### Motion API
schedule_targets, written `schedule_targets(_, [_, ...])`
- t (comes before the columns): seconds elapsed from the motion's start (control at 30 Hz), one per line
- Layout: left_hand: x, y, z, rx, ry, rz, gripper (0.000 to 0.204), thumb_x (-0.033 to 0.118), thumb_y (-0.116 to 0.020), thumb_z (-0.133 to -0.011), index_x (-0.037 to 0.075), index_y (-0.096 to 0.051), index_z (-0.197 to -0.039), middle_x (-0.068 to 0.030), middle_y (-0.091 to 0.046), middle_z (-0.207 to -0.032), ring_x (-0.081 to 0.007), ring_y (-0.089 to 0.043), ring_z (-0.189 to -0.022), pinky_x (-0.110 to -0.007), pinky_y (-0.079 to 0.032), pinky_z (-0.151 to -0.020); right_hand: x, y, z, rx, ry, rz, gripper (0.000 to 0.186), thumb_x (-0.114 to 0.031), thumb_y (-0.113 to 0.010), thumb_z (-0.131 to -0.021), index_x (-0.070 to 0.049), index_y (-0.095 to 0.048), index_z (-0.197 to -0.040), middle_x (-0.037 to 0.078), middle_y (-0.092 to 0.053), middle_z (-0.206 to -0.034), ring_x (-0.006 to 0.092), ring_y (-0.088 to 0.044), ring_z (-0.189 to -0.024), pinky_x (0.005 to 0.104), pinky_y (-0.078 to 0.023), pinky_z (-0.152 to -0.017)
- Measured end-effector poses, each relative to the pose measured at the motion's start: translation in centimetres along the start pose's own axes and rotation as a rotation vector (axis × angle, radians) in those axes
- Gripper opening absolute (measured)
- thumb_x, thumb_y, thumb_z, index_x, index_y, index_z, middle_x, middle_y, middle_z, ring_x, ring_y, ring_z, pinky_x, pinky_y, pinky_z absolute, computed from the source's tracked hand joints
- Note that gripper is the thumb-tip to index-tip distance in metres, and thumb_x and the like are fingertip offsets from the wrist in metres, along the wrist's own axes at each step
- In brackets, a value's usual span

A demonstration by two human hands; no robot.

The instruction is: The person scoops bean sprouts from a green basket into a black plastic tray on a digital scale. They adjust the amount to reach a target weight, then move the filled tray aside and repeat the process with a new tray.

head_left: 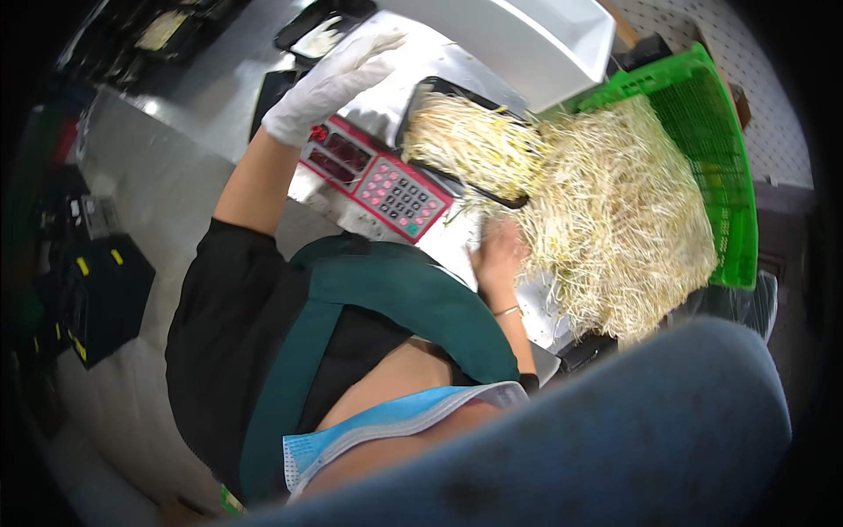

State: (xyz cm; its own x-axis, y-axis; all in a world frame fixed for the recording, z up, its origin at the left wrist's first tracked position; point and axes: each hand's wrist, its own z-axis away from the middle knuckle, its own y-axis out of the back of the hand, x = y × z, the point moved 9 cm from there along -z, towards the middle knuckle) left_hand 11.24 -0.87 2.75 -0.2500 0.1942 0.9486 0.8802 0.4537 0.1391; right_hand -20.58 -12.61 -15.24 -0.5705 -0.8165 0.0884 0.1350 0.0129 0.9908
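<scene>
My left hand, in a white glove, reaches above a red-framed digital scale with its fingers stretched out. My bare right hand is at the edge of a large heap of pale sprouts; its fingers are blurred and partly among the strands, so their grip is unclear. A black tray full of sprouts lies beside the scale, touching the heap. The heap spills from a green plastic crate on the right.
A white bin stands behind the tray. Another black tray with pale contents is at the back left, near stacked black trays. Black boxes with yellow marks sit on the left. A blurred blue surface fills the lower right.
</scene>
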Motion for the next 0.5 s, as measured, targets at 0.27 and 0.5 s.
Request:
schedule_targets(0.27, [0.5,-4.5,1.8,-0.110,-0.223,-0.743,0.102,0.055,-0.069,-0.068,0.000,-0.022,-0.140,-0.0262,-0.026,-0.141,-0.0332,-0.030,-0.131,-0.036,-0.023,-0.108,6.3,8.6,-6.2,0.552,-0.502,-1.978,0.061,-0.043,-0.029,-0.096,0.000,-0.018,-0.139,0.023,-0.031,-0.139,0.0332,-0.035,-0.127,0.0421,-0.024,-0.107])
schedule_targets(0.5, [1.3,-14.0,-2.2,-0.309,-0.406,-0.985,0.073,0.047,-0.056,-0.081,-0.002,-0.036,-0.132,-0.0227,-0.041,-0.132,-0.0367,-0.037,-0.125,-0.042,-0.027,-0.106,-4.9,19.0,-10.2,0.511,0.153,-0.375,0.035,-0.020,-0.056,-0.085,0.000,-0.054,-0.113,0.021,-0.055,-0.116,0.0326,-0.053,-0.106,0.0404,-0.039,-0.092])
